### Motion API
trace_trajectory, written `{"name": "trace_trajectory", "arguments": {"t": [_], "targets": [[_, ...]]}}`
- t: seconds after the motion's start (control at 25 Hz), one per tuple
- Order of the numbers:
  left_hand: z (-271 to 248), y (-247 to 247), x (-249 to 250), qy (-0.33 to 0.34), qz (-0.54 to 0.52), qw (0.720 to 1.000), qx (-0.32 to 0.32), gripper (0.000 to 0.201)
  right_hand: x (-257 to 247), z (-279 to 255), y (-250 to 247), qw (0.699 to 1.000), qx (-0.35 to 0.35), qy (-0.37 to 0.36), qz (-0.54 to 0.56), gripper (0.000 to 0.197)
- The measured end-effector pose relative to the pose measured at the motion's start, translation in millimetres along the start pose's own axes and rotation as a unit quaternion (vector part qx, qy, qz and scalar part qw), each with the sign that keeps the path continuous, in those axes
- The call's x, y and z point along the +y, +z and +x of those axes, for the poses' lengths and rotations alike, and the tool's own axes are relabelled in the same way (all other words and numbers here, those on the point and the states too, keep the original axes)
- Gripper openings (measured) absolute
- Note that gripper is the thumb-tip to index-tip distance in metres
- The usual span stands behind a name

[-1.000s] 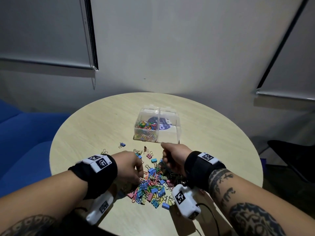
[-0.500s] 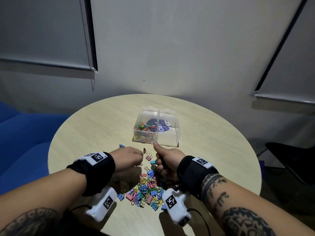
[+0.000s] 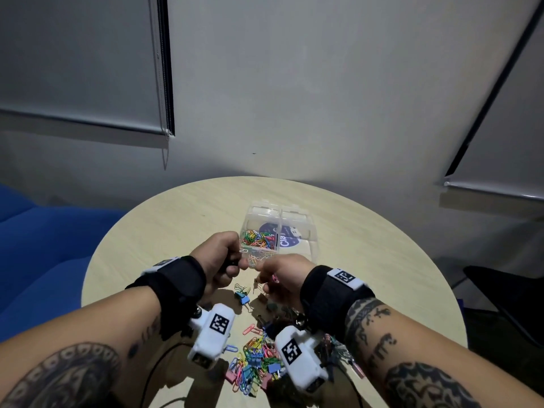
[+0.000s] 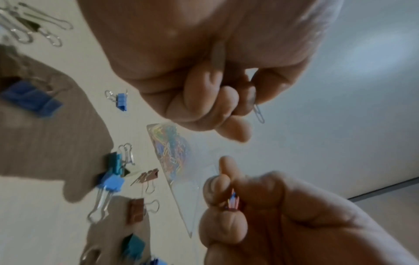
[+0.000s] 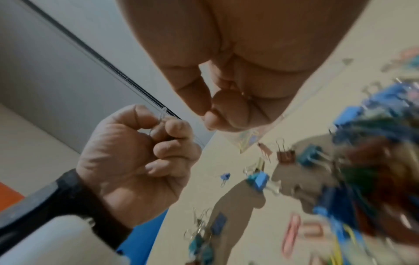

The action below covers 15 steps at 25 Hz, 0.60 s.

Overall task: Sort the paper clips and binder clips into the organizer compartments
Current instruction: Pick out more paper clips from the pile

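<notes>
Sorting looks partly done: the organizer (image 3: 306,231), just beyond both sets of fingertips, holds coloured paper clips (image 3: 259,241) in its left compartment, while its right compartment seems bare. The left hand (image 4: 226,86) pinches one pale paper clip (image 4: 259,113). The right hand (image 4: 260,206) curls round a small bundle of coloured clips (image 4: 232,201). Behind the fingers, a large mixed pile (image 3: 259,357) and scattered binder clips (image 3: 243,297) await sorting.

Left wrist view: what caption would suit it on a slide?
Left hand pinches a paper clip; right hand grips several clips beside the clear organizer.
</notes>
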<state>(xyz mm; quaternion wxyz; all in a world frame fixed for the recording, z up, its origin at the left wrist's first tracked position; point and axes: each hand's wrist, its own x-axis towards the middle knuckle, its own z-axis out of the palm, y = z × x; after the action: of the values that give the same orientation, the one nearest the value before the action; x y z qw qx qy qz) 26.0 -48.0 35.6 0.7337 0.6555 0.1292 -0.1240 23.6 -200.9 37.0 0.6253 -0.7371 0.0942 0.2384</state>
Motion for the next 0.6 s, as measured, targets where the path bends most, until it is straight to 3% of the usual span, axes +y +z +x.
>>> {"name": "trace_trajectory", "arguments": {"t": [0.24,0.44,0.6], "targets": [[37,5,34,0.03,0.113,0.99,0.077,0.013,-65,33,-11,0.976,0.058,-0.08,-0.192,0.023],[73,18,51,0.032,0.151,0.982,0.105,0.018,-88,87,-11,0.907,0.088,-0.091,-0.401,0.008],[94,26,59,0.026,0.156,0.983,0.097,0.017,-85,103,-10,0.841,0.12,-0.082,-0.522,0.026]]}}
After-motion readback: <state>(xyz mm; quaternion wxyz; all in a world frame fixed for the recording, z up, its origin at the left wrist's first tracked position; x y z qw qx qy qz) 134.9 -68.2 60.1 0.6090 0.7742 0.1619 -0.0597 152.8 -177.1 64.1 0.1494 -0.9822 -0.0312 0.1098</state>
